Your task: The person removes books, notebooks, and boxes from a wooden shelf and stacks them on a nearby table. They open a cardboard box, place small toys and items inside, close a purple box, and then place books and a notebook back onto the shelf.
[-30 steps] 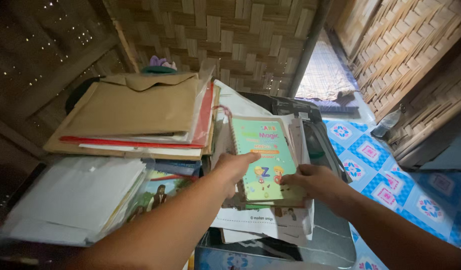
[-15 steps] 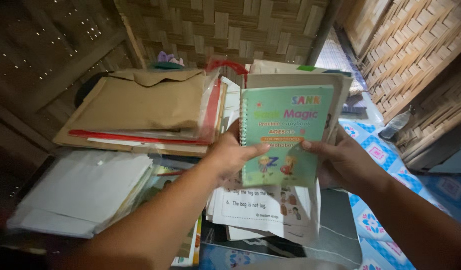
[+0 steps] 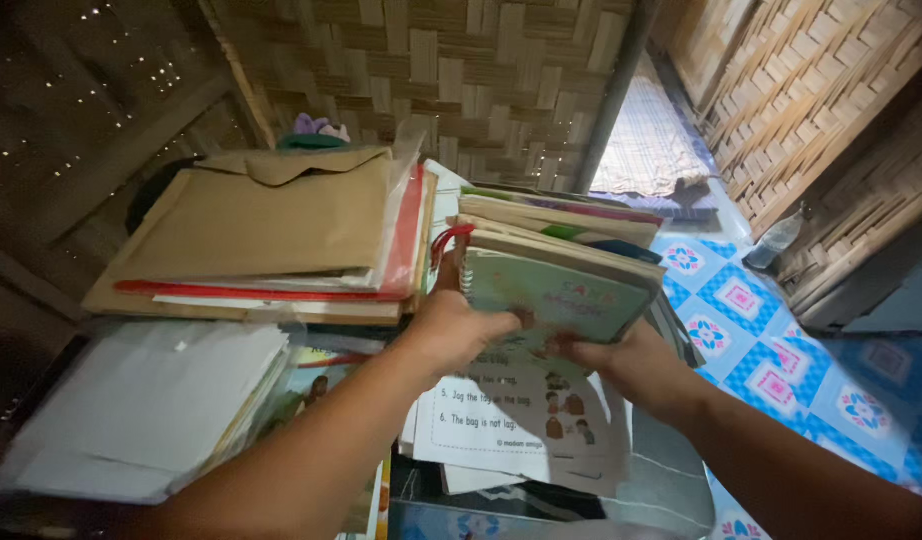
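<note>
Books [image 3: 556, 255], a thick bundle of them with a green spiral-bound copybook [image 3: 551, 295] on the underside facing me, sit lifted in both my hands near the middle of my view. My left hand [image 3: 456, 330] is clamped on the bundle's left edge at about 9 o'clock of it, thumb across the green cover beside the spiral and a red loop of cord [image 3: 449, 240]. My right hand [image 3: 631, 365] grips the lower right corner at about 5 o'clock, fingers curled under and thumb on the cover. The bundle is tilted, its far edge raised so I see the fanned page edges on top.

Directly under my hands, at 6 o'clock, lies a loose white worksheet [image 3: 521, 420] with small pictures and lines of print, on top of other papers. At 8 o'clock, low and left, rests a stack of white paper [image 3: 141, 400] in a clear sleeve, and just right of it a picture-book cover [image 3: 316, 385] peeks out, partly hidden by my forearm.

Farther out, at 10 o'clock, a pile of brown envelopes [image 3: 261, 215] sits over red and white folders, touching or nearly touching the bundle; I cannot tell which in this dim light. Beyond is a woven bamboo wall [image 3: 461, 70]. At 3 o'clock, blue patterned floor covering [image 3: 781, 350] runs toward a clear plastic bottle [image 3: 776, 240] by the wall.
</note>
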